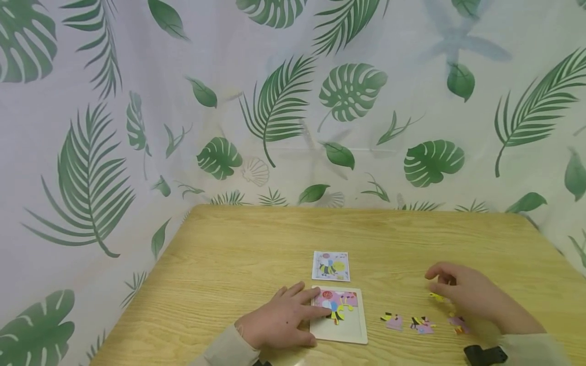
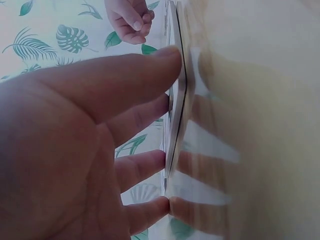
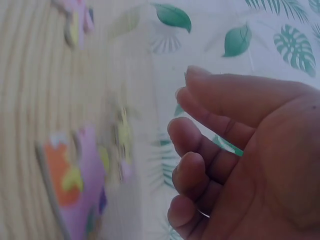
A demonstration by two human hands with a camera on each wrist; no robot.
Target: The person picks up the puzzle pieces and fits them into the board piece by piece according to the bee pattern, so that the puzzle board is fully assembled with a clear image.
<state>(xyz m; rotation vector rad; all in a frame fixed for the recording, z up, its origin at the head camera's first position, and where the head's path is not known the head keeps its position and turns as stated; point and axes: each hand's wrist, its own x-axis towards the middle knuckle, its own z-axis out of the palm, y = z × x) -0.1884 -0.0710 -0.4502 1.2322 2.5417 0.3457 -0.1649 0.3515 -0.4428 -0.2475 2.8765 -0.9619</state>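
Note:
My left hand point(image 1: 284, 316) lies spread over the left side of a white-framed puzzle tray point(image 1: 363, 320), fingertips on its assembled bee pieces. In the left wrist view, its thumb and fingers point(image 2: 137, 167) rest along the edge of the tray point(image 2: 181, 95). Over the loose pieces at right hovers my right hand point(image 1: 471, 294), its fingers loosely bent. Nothing shows between its thumb and fingers in the right wrist view. Below it lie a yellow puzzle piece point(image 1: 436, 297) and a pink-and-orange puzzle piece point(image 1: 458, 325), the latter large in the right wrist view.
A square bee picture card point(image 1: 330, 266) lies just behind the tray. Between the tray and my right hand are two more puzzle pieces, a pink-and-yellow piece point(image 1: 393, 322) and a striped piece point(image 1: 422, 325). A leaf-printed curtain point(image 1: 293, 101) hangs behind the wooden table point(image 1: 238, 244).

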